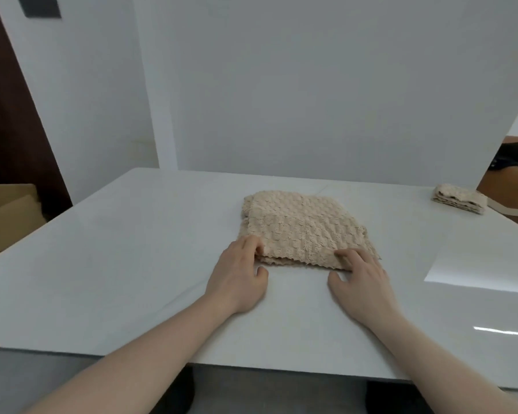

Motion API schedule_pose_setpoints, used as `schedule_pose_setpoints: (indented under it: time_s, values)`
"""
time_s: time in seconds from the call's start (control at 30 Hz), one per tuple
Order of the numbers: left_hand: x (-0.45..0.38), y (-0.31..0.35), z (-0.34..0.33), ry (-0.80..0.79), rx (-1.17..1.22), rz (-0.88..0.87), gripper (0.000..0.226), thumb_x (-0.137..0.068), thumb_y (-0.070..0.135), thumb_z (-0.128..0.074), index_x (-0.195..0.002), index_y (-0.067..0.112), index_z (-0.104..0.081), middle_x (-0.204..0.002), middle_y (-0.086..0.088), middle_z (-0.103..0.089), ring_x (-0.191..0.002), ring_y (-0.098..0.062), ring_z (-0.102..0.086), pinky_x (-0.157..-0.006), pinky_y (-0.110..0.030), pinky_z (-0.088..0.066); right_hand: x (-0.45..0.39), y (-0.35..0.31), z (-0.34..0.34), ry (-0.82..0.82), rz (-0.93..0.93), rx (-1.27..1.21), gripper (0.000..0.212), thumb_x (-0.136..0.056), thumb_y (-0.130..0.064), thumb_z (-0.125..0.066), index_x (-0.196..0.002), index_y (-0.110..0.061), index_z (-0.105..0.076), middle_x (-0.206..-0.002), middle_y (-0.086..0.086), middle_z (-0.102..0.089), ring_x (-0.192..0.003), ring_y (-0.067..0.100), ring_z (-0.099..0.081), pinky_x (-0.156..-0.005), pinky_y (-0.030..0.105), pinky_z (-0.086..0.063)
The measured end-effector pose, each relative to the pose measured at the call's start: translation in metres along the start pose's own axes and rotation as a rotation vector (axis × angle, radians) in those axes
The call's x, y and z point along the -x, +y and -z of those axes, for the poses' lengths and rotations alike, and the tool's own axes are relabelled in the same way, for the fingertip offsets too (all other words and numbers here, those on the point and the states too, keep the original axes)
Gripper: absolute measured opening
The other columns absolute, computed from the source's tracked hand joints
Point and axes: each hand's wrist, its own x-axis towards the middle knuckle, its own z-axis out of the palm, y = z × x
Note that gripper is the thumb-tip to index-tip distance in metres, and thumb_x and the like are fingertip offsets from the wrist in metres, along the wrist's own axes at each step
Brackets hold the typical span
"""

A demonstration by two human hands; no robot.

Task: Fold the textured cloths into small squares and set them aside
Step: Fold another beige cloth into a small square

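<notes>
Beige bumpy cloth [302,231], folded double, has near corners pinched by left hand [237,279] and right hand [361,282].

I'm looking down at two bare forearms coming in from the bottom edge, no sleeves anywhere along them. The left hand [237,282] is bare: no glove, no ring, no watch or band at the wrist. The right hand [361,282] is bare as well, wrist uncovered. Nails look short and unpainted, though the picture is a bit soft for me to be sure of that.
</notes>
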Motion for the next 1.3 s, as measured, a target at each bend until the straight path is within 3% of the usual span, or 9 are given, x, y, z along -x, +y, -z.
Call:
schedule_pose_setpoints:
  time_s: [0.1,0.23,0.4,0.57,0.73,0.9,1.03,1.23,1.3]
  values:
    - [0.002,0.004,0.002,0.045,-0.013,-0.009,0.017,-0.077,0.018,-0.052,-0.091,0.026,-0.049,-0.100,0.012,-0.057,-0.097,-0.017,-0.052,-0.085,-0.031,-0.045,0.001,-0.003,0.003,0.030,-0.037,0.002,0.042,-0.083,-0.031,-0.063,-0.125,-0.026,-0.065,-0.132,-0.005,-0.058,-0.126,0.024,-0.050,-0.108,0.041,-0.040]
    - [0.001,0.005,0.000,0.068,-0.027,-0.012,0.016,-0.076,0.017,-0.054,-0.085,0.025,-0.065,-0.116,0.014,-0.065,-0.110,-0.016,-0.053,-0.095,-0.028,-0.044,0.002,-0.003,0.003,0.077,-0.048,0.005,0.029,-0.087,-0.033,-0.063,-0.114,-0.029,-0.072,-0.125,-0.005,-0.064,-0.119,0.025,-0.055,-0.102,0.041,-0.044]
    - [-0.004,0.002,-0.002,0.071,-0.030,-0.015,0.028,-0.080,0.019,-0.053,-0.101,0.026,-0.070,-0.124,0.016,-0.067,-0.118,-0.013,-0.050,-0.100,-0.024,-0.041,0.000,0.001,0.002,0.132,-0.039,-0.016,0.019,-0.091,-0.037,-0.064,-0.104,-0.032,-0.077,-0.115,-0.010,-0.066,-0.113,0.022,-0.059,-0.097,0.038,-0.047]
    - [-0.006,0.000,-0.005,0.116,-0.019,-0.029,0.034,-0.081,0.014,-0.050,-0.107,0.029,-0.064,-0.115,0.019,-0.065,-0.112,-0.008,-0.048,-0.092,-0.023,-0.042,-0.005,0.011,-0.002,0.175,-0.004,-0.075,0.014,-0.094,-0.027,-0.065,-0.099,-0.029,-0.079,-0.102,-0.013,-0.064,-0.107,0.021,-0.061,-0.088,0.031,-0.046]
    - [-0.003,-0.001,-0.003,0.128,-0.006,-0.045,0.040,-0.084,0.013,-0.047,-0.119,0.028,-0.060,-0.122,0.016,-0.061,-0.118,-0.008,-0.046,-0.097,-0.025,-0.044,-0.008,0.015,-0.006,0.235,0.037,-0.119,0.011,-0.096,-0.019,-0.063,-0.095,-0.026,-0.072,-0.094,-0.012,-0.062,-0.099,0.023,-0.058,-0.082,0.031,-0.041]
    - [0.003,0.004,0.002,0.141,-0.072,-0.139,0.060,-0.087,0.010,-0.045,-0.146,0.023,-0.044,-0.148,0.011,-0.043,-0.133,-0.011,-0.036,-0.113,-0.029,-0.035,-0.004,0.012,-0.002,0.319,0.077,-0.164,0.013,-0.101,-0.014,-0.055,-0.096,-0.025,-0.061,-0.096,-0.009,-0.062,-0.098,0.020,-0.051,-0.077,0.035,-0.041]
    - [0.006,0.007,0.003,0.119,-0.108,-0.183,0.071,-0.090,0.012,-0.044,-0.158,0.024,-0.028,-0.163,0.017,-0.018,-0.140,-0.010,-0.027,-0.116,-0.028,-0.032,-0.003,0.010,0.002,0.365,0.048,-0.265,0.015,-0.101,-0.014,-0.053,-0.095,-0.027,-0.057,-0.090,-0.007,-0.063,-0.091,0.022,-0.056,-0.074,0.040,-0.045]
    - [0.011,0.009,0.003,0.122,-0.059,-0.162,0.078,-0.094,0.011,-0.041,-0.163,0.023,-0.007,-0.163,0.028,0.016,-0.123,-0.016,-0.045,-0.108,-0.026,-0.038,0.001,0.006,0.003,0.402,0.088,-0.395,0.017,-0.101,-0.008,-0.054,-0.100,-0.025,-0.057,-0.096,-0.002,-0.070,-0.088,0.026,-0.065,-0.077,0.043,-0.050]
    - [0.013,0.010,0.003,0.116,-0.076,-0.186,0.078,-0.094,0.009,-0.039,-0.163,0.019,-0.005,-0.163,0.025,0.018,-0.138,-0.017,-0.034,-0.119,-0.026,-0.027,0.002,0.006,0.004,0.402,0.078,-0.394,0.015,-0.101,-0.008,-0.053,-0.101,-0.023,-0.058,-0.101,0.002,-0.071,-0.092,0.029,-0.066,-0.078,0.043,-0.049]
